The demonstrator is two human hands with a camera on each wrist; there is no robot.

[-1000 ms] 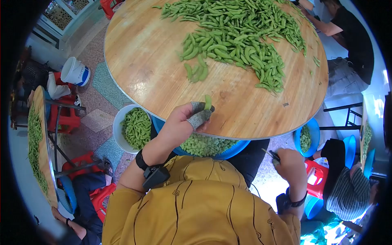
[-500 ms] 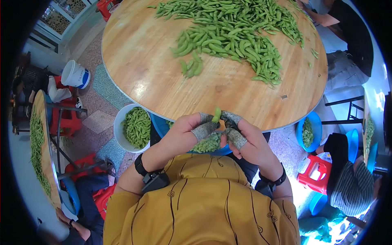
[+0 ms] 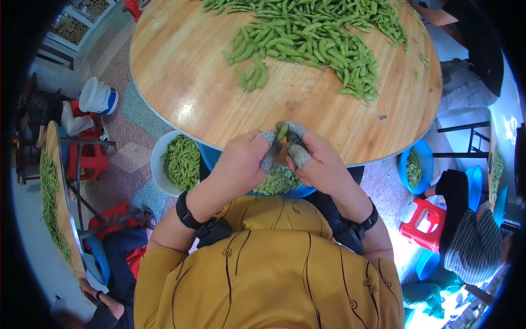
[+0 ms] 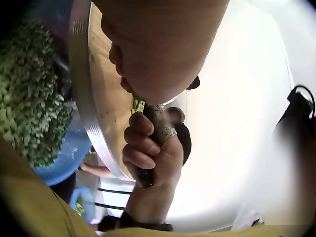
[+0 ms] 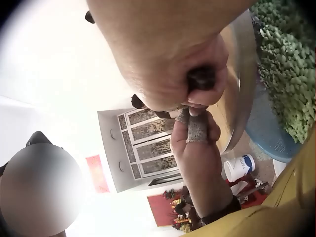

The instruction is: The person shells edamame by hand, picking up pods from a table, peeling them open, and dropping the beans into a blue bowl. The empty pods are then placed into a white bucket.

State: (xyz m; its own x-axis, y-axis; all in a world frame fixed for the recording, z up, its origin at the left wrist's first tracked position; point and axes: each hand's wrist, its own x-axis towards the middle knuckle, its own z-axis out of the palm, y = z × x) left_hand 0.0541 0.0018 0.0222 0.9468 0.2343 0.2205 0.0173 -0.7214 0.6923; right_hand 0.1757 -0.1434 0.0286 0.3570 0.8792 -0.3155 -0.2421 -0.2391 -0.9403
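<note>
Presently, both hands meet above the near edge of the round table (image 3: 208, 109), fingertips close together around one small green pod (image 3: 283, 131). Left hand (image 3: 244, 159): thumb and finger, both in grey sleeves (image 3: 267, 159), pinch at the pod; grip narrow. Right hand (image 3: 323, 167): fingers curled round a dark handle (image 4: 145, 177), its end showing below them; index finger and thumb also wrapped, tips at the pod. Working end of the tool: hidden, cannot tell its angle.

Other positions, by the table: heap of pods (image 3: 307, 44) on its far half; blue basin (image 3: 301, 193) below the near edge, with pale green beans (image 3: 278, 181) in it; white tub (image 3: 160, 170) of pods by the near left edge.

Risks, judged:
(1) Nick to the left fingertips. Cause: tool end hidden among fingers set so close; the sleeves cover only part of each hand.
(2) Pod twists or slips free. Cause: small, smooth-looking, held by tips alone, and fabric may dull the feel.
(3) Dropped piece misses the basin. Cause: the hands are over the table edge, so it could land on the tabletop instead.
</note>
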